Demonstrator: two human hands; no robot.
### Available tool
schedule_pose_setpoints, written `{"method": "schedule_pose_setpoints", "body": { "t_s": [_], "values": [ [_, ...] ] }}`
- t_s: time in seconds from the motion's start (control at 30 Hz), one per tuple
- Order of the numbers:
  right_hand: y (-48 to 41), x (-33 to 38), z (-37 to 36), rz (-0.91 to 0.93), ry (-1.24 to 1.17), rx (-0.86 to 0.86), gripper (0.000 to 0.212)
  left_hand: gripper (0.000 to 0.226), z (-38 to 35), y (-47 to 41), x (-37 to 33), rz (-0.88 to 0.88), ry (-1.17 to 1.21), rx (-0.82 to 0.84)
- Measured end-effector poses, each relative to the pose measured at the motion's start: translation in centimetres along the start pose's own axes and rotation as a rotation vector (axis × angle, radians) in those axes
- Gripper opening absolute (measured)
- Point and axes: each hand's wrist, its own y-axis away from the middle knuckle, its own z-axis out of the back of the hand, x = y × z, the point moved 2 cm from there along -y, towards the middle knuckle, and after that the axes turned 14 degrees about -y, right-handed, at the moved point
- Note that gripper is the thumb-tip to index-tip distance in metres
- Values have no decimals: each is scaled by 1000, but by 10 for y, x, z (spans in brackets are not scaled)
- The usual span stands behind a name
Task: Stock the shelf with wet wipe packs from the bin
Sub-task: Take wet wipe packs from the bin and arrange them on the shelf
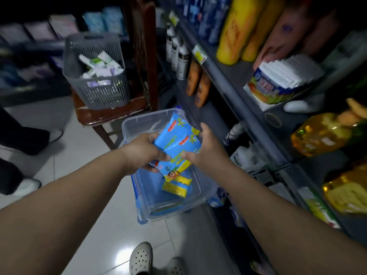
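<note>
A clear plastic bin point(129, 128) with blue latches stands on the tiled floor beside the shelf. Above it I hold a stack of blue and yellow wet wipe packs point(176, 139) between both hands. My left hand point(143, 151) grips the stack's left side, thumb on top and fingers underneath. My right hand point(206, 149) holds the right side, its fingers curled round the edge. More wet wipe packs point(176, 187) lie in the bin's bottom. The grey metal shelf point(240, 104) rises at the right.
The shelf carries bottles of oil point(317, 133), yellow bottles point(236, 30), white bottles point(178, 54) and a boxed pack point(278, 82). A grey basket point(97, 74) of small packs sits on a wooden chair point(111, 112) behind the bin. Another person's feet point(25, 139) are at the left; my shoes point(141, 259) are below.
</note>
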Motion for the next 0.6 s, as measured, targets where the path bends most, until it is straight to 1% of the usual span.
{"method": "schedule_pose_setpoints", "body": {
  "t_s": [0.17, 0.27, 0.37, 0.43, 0.47, 0.5, 0.57, 0.6],
  "values": [
    [32, 49, 43, 1, -35, -10, 116, 30, 5, 59, -47, -39, 60, -29],
    [58, 82, 64, 51, -96, -34, 114, 28, 5, 92, -72, -59, 93, -82],
    [89, 111, 82, 83, -253, -125, 110, 28, 3, 119, -95, -101, 223, -157],
    [113, 123, 90, 20, -463, -176, 109, 24, -2, 138, -111, -130, 328, -196],
    [125, 125, 91, -46, -596, -175, 104, 23, -5, 147, -120, -143, 385, -212],
    [137, 127, 91, -124, -730, -151, 90, 25, -8, 155, -127, -157, 447, -224],
    [161, 128, 86, -284, -949, -41, 46, 34, -16, 173, -141, -186, 550, -221],
    [174, 131, 83, -339, -1019, 15, 32, 36, -21, 182, -148, -206, 579, -208]
  ]
}}
